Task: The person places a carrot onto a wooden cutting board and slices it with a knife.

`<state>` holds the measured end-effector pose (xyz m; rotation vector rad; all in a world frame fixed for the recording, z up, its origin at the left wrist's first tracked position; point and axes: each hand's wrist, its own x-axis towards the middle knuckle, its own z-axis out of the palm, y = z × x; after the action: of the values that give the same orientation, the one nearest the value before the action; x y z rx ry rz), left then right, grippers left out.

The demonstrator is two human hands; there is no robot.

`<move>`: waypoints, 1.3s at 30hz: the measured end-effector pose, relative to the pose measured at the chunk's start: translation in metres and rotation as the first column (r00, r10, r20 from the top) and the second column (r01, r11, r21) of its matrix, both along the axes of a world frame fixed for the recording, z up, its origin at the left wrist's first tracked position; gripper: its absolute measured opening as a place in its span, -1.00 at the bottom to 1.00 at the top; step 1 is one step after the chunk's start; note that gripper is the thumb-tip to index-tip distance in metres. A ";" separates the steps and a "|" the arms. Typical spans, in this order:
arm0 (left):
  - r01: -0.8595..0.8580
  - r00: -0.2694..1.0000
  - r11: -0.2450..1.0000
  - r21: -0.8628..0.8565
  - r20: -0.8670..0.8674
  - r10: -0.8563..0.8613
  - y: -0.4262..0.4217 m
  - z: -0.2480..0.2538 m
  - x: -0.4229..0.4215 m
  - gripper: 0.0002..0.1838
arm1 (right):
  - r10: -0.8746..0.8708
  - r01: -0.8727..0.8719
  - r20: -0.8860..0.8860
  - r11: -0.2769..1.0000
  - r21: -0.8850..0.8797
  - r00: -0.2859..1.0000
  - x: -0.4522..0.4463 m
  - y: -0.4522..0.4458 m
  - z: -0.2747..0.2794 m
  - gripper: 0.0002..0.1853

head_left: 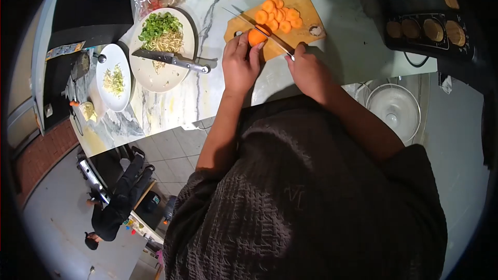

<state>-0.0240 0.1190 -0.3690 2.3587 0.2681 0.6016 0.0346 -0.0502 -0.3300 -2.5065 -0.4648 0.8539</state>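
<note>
My left hand [240, 67] is closed around a piece of carrot [258, 36] at the near left part of a wooden cutting board [306, 1]. In my right hand [309, 71] is the handle of a knife [277, 43], its thin blade reaching up and left across the carrot. Whether the edge has entered the carrot I cannot tell. Several round carrot slices [285, 27] lie in a loose heap farther back on the board. A small pale bit [315, 30] rests near the board's right edge.
Left of the board, a large plate [165, 84] holds chopped greens [157, 29], pale shreds and a second knife [174, 60]. Beside it is an oval plate [119, 102] with chopped bits. A metal strainer [392, 105] sits in the sink at right. Another person [111, 212] stands at lower left.
</note>
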 end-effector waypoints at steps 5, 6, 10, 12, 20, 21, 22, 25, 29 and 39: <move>0.000 0.995 1.000 -0.009 -0.100 -0.001 0.003 0.015 0.004 -0.61 | 0.073 -0.072 0.074 0.997 -0.015 0.995 0.011 -0.001 0.021 -0.60; 0.010 0.998 1.000 -0.003 -0.058 -0.010 0.003 0.015 0.004 -0.61 | 0.078 -0.076 0.091 0.997 -0.017 0.993 0.011 -0.001 0.020 -0.60; 0.022 1.000 0.998 0.063 -0.015 -0.021 0.006 0.006 0.003 -0.61 | 0.057 -0.056 0.093 0.998 -0.012 0.994 0.009 0.002 0.029 -0.61; -0.002 1.000 1.000 0.024 -0.025 0.003 0.004 0.004 0.003 -0.60 | 0.046 -0.044 0.068 0.998 -0.036 0.997 0.009 0.003 0.034 -0.63; -0.046 0.997 0.998 0.040 -0.055 0.048 0.007 0.002 0.008 -0.65 | 0.037 -0.039 0.092 0.999 0.025 0.995 0.004 0.000 0.018 -0.65; -0.048 0.998 0.995 0.092 -0.033 0.052 0.009 0.004 0.010 -0.67 | 0.031 -0.034 0.103 0.999 0.026 0.994 0.005 0.001 0.014 -0.65; -0.050 0.998 0.994 0.095 -0.034 0.054 0.010 0.005 0.011 -0.67 | 0.033 -0.036 0.102 0.999 0.028 0.994 0.006 0.002 0.014 -0.65; -0.035 0.993 0.992 0.124 -0.106 0.049 0.014 0.007 0.011 -0.70 | 0.034 -0.039 0.103 0.998 0.040 0.994 0.008 0.006 0.016 -0.66; -0.035 0.998 0.993 0.111 -0.041 0.039 0.012 0.002 0.014 -0.71 | 0.035 -0.036 0.097 0.999 0.017 0.995 0.010 0.009 0.011 -0.66; -0.035 0.998 0.997 0.063 -0.052 0.039 0.003 0.002 0.008 -0.69 | 0.044 -0.044 -0.015 0.999 -0.001 0.999 0.014 0.008 0.008 -0.63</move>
<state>-0.0163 0.1218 -0.3665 2.4366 0.3223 0.5725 0.0487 -0.0422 -0.3225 -2.4979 -0.5158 0.8894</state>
